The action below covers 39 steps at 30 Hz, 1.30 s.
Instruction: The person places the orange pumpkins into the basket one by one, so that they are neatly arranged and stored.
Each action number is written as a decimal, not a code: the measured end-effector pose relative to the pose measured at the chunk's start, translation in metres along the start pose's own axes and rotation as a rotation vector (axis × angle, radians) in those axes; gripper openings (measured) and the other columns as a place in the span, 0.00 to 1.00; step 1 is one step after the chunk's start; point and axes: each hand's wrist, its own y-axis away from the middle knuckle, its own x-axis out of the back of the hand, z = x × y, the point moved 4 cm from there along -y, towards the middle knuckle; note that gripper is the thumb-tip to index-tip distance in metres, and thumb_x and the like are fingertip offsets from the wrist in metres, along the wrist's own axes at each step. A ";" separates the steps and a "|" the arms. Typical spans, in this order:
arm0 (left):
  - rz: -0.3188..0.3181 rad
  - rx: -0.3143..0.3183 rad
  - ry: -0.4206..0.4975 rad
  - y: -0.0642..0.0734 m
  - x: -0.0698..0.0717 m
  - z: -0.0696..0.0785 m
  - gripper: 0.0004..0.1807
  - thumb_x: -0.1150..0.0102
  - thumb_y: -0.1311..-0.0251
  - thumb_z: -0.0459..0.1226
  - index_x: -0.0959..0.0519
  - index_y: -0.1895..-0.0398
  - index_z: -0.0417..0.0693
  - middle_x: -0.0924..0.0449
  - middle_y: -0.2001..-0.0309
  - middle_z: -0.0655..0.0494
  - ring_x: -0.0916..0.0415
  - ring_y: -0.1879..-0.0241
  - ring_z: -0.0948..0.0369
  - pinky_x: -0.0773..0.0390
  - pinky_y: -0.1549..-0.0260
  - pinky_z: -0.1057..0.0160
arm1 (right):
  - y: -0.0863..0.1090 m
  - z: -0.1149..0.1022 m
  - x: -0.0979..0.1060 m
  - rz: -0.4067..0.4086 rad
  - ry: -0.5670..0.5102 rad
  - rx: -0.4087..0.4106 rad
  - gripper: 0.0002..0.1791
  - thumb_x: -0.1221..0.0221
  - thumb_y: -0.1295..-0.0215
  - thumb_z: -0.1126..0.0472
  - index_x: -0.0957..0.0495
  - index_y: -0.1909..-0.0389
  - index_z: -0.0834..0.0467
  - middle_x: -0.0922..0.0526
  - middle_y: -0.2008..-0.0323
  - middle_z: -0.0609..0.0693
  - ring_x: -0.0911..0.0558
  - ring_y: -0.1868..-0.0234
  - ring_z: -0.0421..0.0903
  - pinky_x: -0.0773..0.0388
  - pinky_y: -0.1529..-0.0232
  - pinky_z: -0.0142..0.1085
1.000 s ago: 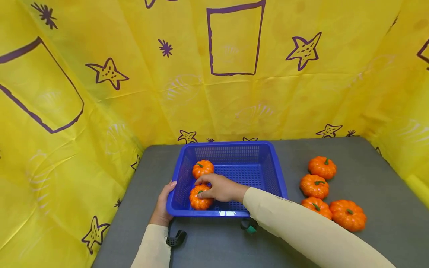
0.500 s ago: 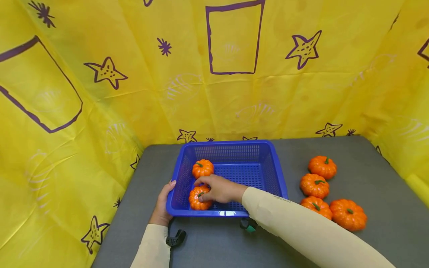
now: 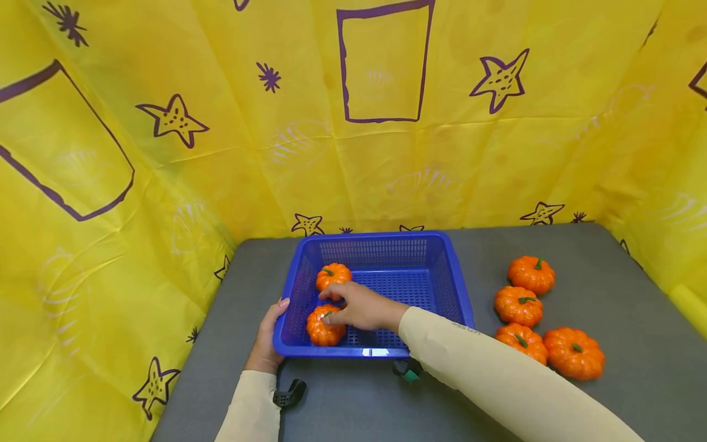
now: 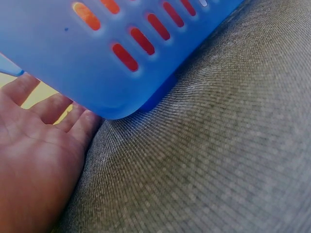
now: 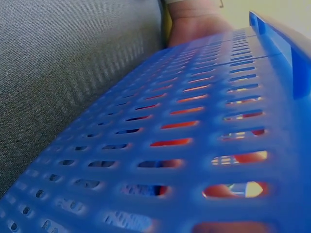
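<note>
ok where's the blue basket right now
In the head view, the basket sits on the grey table, left of the four loose pumpkins, with the left hand at its left side.

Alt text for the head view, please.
A person's right hand is in a blue basket, thumb over the nearer of two orange pumpkins; the left hand touches the basket's left side. Four more pumpkins lie to the right on a gray table.

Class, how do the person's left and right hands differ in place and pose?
The left hand is outside the blue basket; the right hand is inside. The left hand holds the basket's left side; the right hand is over the nearer pumpkin in it. Both are bare, below cream sleeves.
</note>
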 end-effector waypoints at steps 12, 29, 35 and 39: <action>0.007 0.004 -0.016 0.000 0.000 -0.002 0.38 0.58 0.23 0.51 0.43 0.18 0.38 0.20 0.42 0.48 0.18 0.49 0.57 0.17 0.51 0.58 | 0.007 -0.008 0.007 0.040 -0.125 -0.007 0.33 0.31 0.24 0.51 0.27 0.24 0.57 0.22 0.30 0.60 0.22 0.30 0.58 0.23 0.34 0.50; 0.001 0.010 -0.021 0.002 0.000 0.000 0.40 0.57 0.23 0.52 0.46 0.16 0.40 0.21 0.40 0.48 0.19 0.48 0.57 0.18 0.49 0.57 | 0.031 -0.009 0.032 0.116 -0.245 -0.051 0.35 0.31 0.25 0.43 0.27 0.23 0.50 0.22 0.34 0.56 0.19 0.40 0.53 0.21 0.40 0.52; 0.006 0.015 -0.022 0.002 0.000 0.000 0.40 0.58 0.23 0.51 0.46 0.15 0.41 0.22 0.39 0.48 0.20 0.47 0.56 0.18 0.49 0.57 | 0.040 -0.006 0.040 0.145 -0.281 -0.049 0.30 0.31 0.25 0.43 0.24 0.27 0.45 0.22 0.33 0.56 0.18 0.42 0.55 0.20 0.43 0.52; 0.007 0.019 -0.035 0.002 0.000 0.000 0.40 0.58 0.23 0.52 0.47 0.14 0.42 0.23 0.39 0.48 0.20 0.47 0.56 0.18 0.49 0.57 | 0.045 -0.001 0.045 0.156 -0.310 -0.054 0.29 0.32 0.24 0.43 0.24 0.27 0.45 0.23 0.32 0.57 0.19 0.42 0.55 0.21 0.43 0.57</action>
